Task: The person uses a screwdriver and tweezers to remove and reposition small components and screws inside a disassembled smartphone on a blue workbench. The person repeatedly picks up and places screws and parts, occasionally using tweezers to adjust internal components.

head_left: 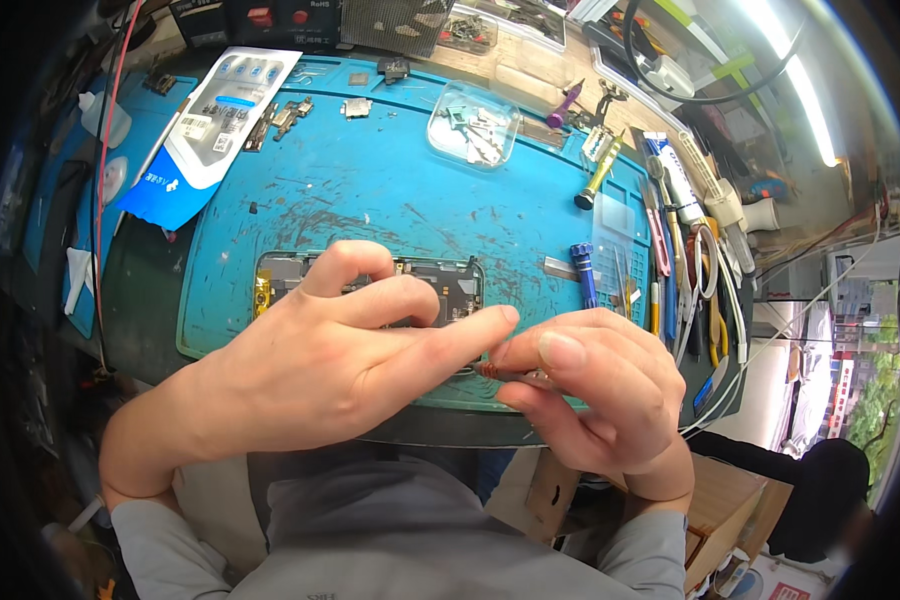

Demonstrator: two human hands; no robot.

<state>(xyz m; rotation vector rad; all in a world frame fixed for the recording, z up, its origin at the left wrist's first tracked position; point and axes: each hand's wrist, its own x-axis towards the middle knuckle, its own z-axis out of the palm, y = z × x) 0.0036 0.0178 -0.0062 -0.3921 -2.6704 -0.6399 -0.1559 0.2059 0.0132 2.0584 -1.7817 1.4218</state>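
The right hand is curled up tight. Its thumb and fingers are pinched together on a thin reddish-brown tool. Only a little bit of the tool shows, sticking out toward the left hand. I cannot tell what kind of tool it is.

The left hand is right beside it. Its thumb reaches over and touches the tip of the right hand's thumb, just above the tool. The left pointer finger is bent up high, and the other fingers rest flat on an opened phone. The left hand is not squeezing anything; it just presses down on the phone.

The phone lies under and just past the left hand, with its insides showing. It sits on a blue work mat that has lots of scratches.

Past the right hand, a bit farther out, stands a small blue screwdriver. Farther out on the right side is a row of tweezers and tools. A yellow-handled screwdriver lies beyond those.

Far past both hands is a clear plastic dish full of tiny metal parts. Out past the left hand lies a white and blue package.
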